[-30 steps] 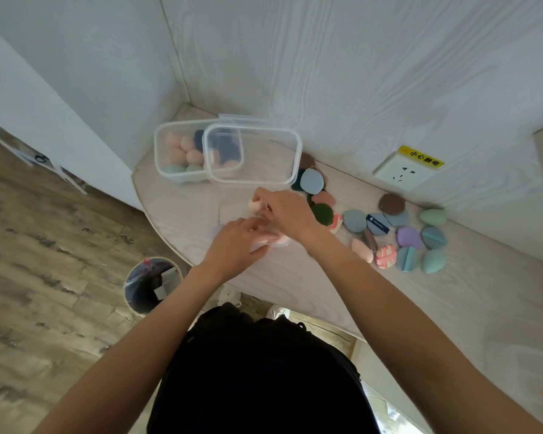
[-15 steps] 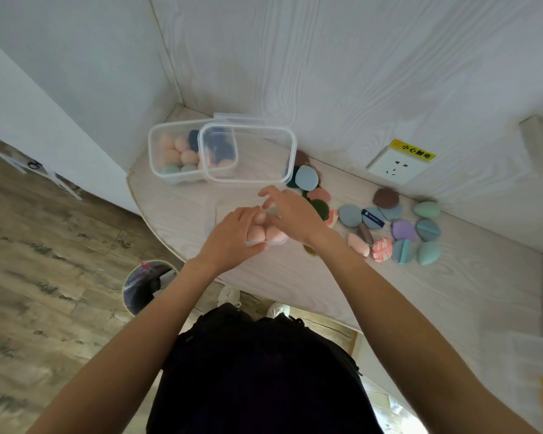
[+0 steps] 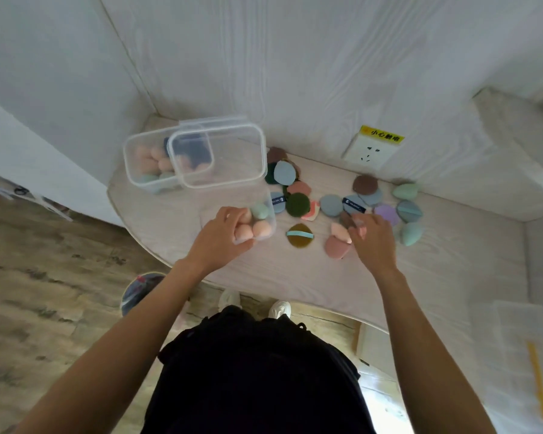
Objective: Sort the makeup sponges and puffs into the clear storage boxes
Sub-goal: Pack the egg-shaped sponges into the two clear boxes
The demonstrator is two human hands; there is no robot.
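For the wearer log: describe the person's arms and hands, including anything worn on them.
Both forearms are bare up to the frame's edge: no sleeves, watch or bracelets visible. The left hand and right hand wear no gloves; no rings can be made out. The top below is black.

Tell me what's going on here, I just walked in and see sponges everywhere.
A person is sorting makeup sponges into clear boxes. The left hand grips the near clear box, which holds pink and green sponges. The right hand reaches into the loose pile of puffs on the table, fingers at a pink sponge. A fuller box sits behind, a lid resting over it.
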